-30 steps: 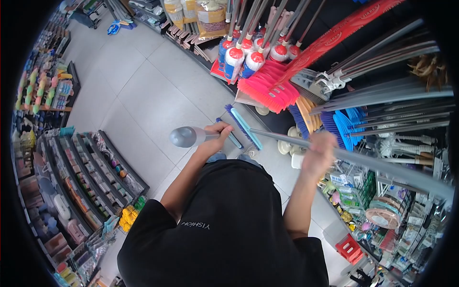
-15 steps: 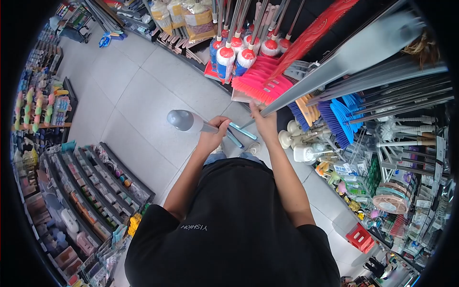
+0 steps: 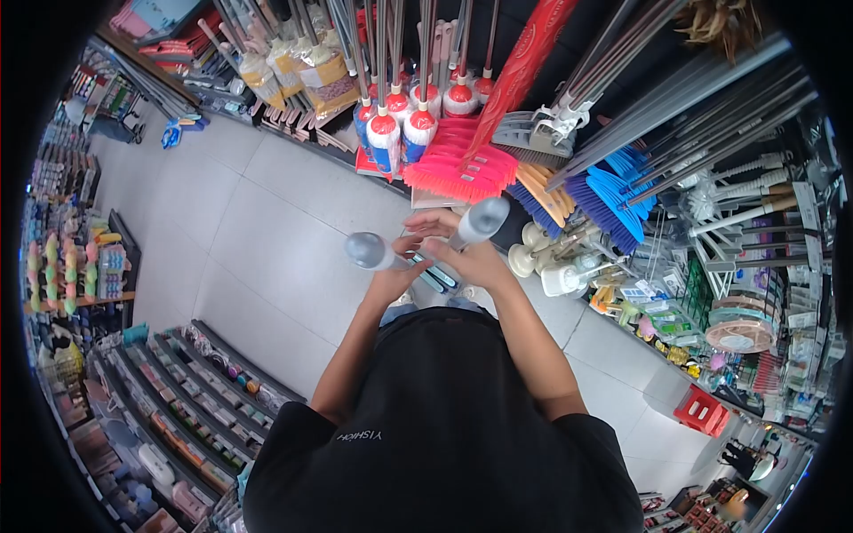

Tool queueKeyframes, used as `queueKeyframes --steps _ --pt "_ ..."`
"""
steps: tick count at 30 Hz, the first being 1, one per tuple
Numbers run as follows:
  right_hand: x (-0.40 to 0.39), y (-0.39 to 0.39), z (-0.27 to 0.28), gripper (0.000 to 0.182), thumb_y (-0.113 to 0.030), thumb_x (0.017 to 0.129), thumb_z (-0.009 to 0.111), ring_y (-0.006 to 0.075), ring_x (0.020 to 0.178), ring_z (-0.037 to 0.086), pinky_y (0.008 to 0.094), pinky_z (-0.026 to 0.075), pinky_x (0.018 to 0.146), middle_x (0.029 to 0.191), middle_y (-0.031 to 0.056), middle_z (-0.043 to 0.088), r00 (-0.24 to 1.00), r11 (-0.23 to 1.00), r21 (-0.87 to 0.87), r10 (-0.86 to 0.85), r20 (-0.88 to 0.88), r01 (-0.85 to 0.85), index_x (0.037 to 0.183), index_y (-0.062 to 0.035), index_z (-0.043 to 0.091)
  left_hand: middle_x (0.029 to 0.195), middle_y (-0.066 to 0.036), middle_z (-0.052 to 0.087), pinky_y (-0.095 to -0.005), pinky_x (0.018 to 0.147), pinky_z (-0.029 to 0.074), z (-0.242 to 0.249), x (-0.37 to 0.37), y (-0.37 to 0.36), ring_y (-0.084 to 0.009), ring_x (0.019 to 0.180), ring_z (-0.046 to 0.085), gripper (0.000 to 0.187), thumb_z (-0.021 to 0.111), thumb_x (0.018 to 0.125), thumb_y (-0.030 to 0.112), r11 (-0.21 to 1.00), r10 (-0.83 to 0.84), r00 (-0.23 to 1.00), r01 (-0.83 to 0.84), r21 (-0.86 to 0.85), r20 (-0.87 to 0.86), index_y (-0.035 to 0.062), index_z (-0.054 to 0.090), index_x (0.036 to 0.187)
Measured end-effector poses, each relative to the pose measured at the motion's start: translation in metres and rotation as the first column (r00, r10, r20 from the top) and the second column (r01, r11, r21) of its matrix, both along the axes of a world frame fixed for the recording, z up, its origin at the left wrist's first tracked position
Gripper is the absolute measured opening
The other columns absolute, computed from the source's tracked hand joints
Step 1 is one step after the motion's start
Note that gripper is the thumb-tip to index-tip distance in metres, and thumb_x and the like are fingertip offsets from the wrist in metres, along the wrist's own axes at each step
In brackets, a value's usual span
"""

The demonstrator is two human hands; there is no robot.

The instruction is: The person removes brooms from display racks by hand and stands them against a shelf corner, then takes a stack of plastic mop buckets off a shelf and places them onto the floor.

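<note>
the right pole has swung in beside the left pole, drawing the grips close: left hand wrapped round its pole, right hand looser, fingers partly extended; brush heads sit below both.

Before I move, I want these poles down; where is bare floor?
Widest is the tiled floor left of your poles, between the red-topped mops and the tiered shelf. A smaller patch lies right, before the red stool. It is crowded at right, among the blue brooms and white plungers.
</note>
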State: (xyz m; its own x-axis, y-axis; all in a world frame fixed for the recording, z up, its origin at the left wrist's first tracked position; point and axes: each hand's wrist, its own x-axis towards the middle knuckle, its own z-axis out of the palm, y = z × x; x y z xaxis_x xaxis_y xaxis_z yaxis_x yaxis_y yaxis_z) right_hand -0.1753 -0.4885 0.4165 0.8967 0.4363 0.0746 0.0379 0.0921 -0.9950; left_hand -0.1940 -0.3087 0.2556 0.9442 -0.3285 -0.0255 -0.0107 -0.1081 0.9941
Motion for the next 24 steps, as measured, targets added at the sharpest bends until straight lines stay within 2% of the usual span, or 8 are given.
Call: queueKeyframes --steps 3,4,7,8,11,15,19,24 --pt "-0.008 0.012 0.017 0.034 -0.023 0.083 0.068 0.0155 0.095 0.059 0.0301 0.046 0.085 0.105 0.0072 0.063 0.994 0.993 0.111 -0.043 0.105 0.031 0.108 -0.002 0.06 0.109 -0.009 0.057 -0.0349 0.088 0.045 0.083 0.003 -0.025 -0.0193 0.102 0.055 0.035 0.066 0.08 0.01 0.979 -0.108 0.993 0.115 -0.17 0.048 0.0021 0.054 0.112" --pt "-0.011 0.011 0.028 0.034 -0.021 0.08 0.07 0.0168 0.096 0.06 0.0299 0.046 0.084 0.105 0.0093 0.064 0.999 0.987 0.157 0.001 0.045 -0.008 0.107 -0.002 0.061 0.114 -0.008 0.058 -0.0332 0.09 0.045 0.102 0.002 -0.026 -0.0201 0.107 0.056 0.038 0.066 0.081 0.009 0.958 -0.187 0.981 0.195 -0.209 0.059 0.0042 0.054 0.117" --pt "-0.013 0.005 0.031 0.031 -0.02 0.079 0.071 0.0156 0.088 0.061 0.0298 0.047 0.078 0.098 0.0085 0.066 0.991 0.998 0.025 0.051 0.124 -0.055 0.102 -0.0014 0.062 0.112 -0.007 0.058 -0.0337 0.091 0.044 0.079 -0.002 -0.021 -0.0191 0.106 0.055 0.035 0.064 0.084 0.013 0.974 -0.221 0.974 0.217 0.061 0.055 0.0039 0.054 0.116" --pt "-0.013 0.005 0.037 0.028 -0.018 0.076 0.074 0.0145 0.075 0.059 0.0292 0.047 0.07 0.084 0.0074 0.064 0.988 0.995 0.086 0.04 0.148 -0.053 0.095 -0.0002 0.063 0.113 -0.006 0.058 -0.0338 0.091 0.044 0.074 -0.002 -0.022 -0.0183 0.106 0.054 0.037 0.064 0.084 0.02 0.98 -0.199 0.974 0.196 0.035 0.11 0.004 0.054 0.116" --pt "-0.016 0.003 0.047 0.027 -0.017 0.075 0.076 0.0148 0.067 0.056 0.0286 0.046 0.065 0.074 0.0071 0.061 0.973 0.999 0.031 -0.043 0.226 0.037 0.092 -0.0004 0.063 0.112 -0.006 0.058 -0.0337 0.091 0.043 0.066 0.003 -0.027 -0.0179 0.105 0.054 0.04 0.065 0.083 0.026 0.938 -0.192 0.98 0.201 -0.281 0.059 0.0061 0.055 0.116" --pt "-0.017 0.003 0.069 0.025 -0.017 0.073 0.077 0.0159 0.064 0.055 0.0287 0.045 0.063 0.07 0.007 0.059 0.957 0.999 0.017 -0.046 0.286 0.043 0.085 -0.0013 0.06 0.111 -0.006 0.058 -0.0334 0.09 0.043 0.075 0.003 -0.025 -0.0176 0.105 0.054 0.041 0.067 0.081 0.025 0.94 -0.212 0.964 0.245 -0.237 0.158 0.0066 0.054 0.115" --pt "-0.008 -0.004 0.085 0.027 -0.018 0.071 0.077 0.0163 0.063 0.054 0.0289 0.044 0.061 0.07 0.0058 0.058 0.943 0.997 -0.057 0.067 0.325 -0.051 0.082 -0.0012 0.058 0.108 -0.006 0.058 -0.0331 0.088 0.044 0.128 0.007 -0.031 -0.0175 0.103 0.055 0.039 0.067 0.081 0.023 0.949 -0.226 0.971 0.236 -0.211 0.073 0.0059 0.055 0.113" --pt "0.004 0.001 0.076 0.028 -0.017 0.072 0.076 0.0151 0.061 0.046 0.0286 0.04 0.058 0.068 0.0052 0.052 0.955 0.999 -0.034 0.014 0.295 -0.004 0.083 -0.0014 0.056 0.105 -0.006 0.059 -0.0323 0.086 0.045 0.111 0.017 -0.04 -0.0168 0.1 0.056 0.036 0.068 0.08 0.021 0.966 -0.176 0.984 0.179 -0.187 0.032 0.0054 0.056 0.11"
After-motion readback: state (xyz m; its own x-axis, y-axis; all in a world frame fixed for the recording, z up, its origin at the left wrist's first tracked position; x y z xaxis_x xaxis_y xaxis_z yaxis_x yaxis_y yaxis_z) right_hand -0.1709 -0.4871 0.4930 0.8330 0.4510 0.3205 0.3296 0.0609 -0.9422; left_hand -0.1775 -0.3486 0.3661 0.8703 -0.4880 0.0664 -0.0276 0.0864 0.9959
